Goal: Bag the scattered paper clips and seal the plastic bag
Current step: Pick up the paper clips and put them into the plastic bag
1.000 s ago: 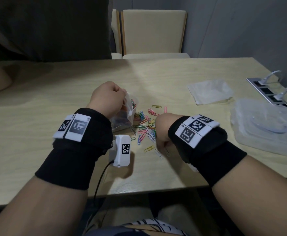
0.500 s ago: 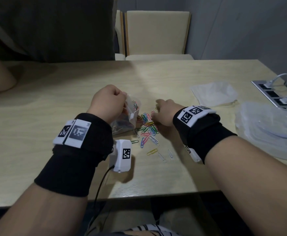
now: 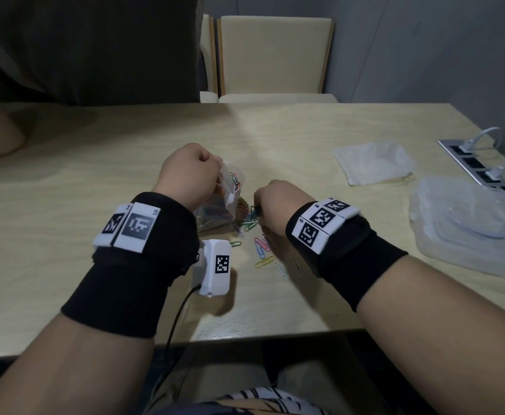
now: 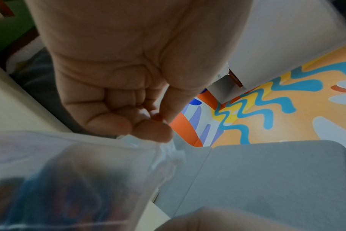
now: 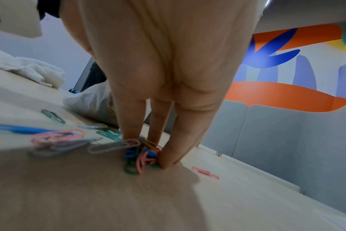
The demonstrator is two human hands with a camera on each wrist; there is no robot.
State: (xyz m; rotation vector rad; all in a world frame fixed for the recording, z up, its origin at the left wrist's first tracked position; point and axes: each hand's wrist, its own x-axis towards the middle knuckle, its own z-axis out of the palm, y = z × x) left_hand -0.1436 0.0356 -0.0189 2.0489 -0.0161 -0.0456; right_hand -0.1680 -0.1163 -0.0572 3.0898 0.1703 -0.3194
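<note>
Several paper clips (image 3: 261, 245) lie loose on the counter (image 3: 65, 235). My left hand (image 3: 189, 175) pinches the plastic bag (image 3: 215, 209) by its rim, keeping the mouth open beside them, while my right hand (image 5: 148, 150) pinches a small bunch.

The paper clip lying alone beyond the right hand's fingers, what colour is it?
Pink. The lone paper clip shows best in the right wrist view, just past the right hand.

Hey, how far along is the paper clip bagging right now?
Partly done. The plastic bag already holds many clips, and the left hand pinches its open top. The right hand is gathering a small bunch of clips on the table. Several loose clips remain, and the bag is not yet sealed.
</note>
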